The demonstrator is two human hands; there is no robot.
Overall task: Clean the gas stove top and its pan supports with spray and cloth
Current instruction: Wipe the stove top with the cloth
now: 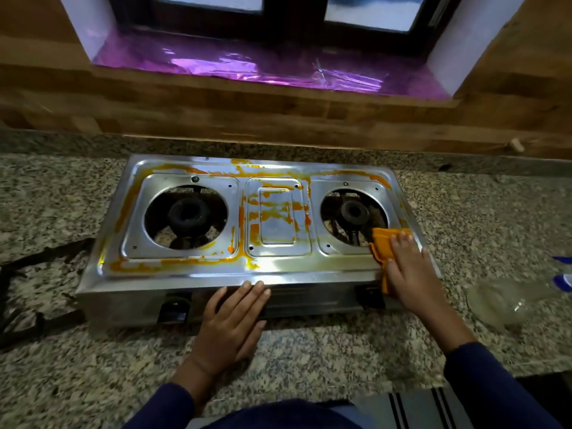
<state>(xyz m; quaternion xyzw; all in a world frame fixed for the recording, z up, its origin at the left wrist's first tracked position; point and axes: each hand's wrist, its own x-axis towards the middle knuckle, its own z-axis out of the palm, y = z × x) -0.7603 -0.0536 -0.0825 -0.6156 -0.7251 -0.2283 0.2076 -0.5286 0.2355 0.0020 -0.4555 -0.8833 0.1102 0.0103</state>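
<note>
A two-burner steel gas stove (278, 267) stands on the granite counter, its top smeared with orange stains around the left burner (188, 213) and the middle panel. No pan supports are on the burners. My right hand (410, 270) presses an orange cloth (382, 243) flat onto the stove's front right corner, beside the right burner (354, 212). With straight fingers, my left hand (232, 323) rests against the stove's front edge. A clear spray bottle (504, 300) lies on the counter to the right of the stove.
Black pan supports (28, 286) lie on the counter left of the stove. The stove's knobs (173, 308) face me. A wood-panelled wall and a window sill with purple lining (266, 69) rise behind. Granite counter (309, 360) spreads in front.
</note>
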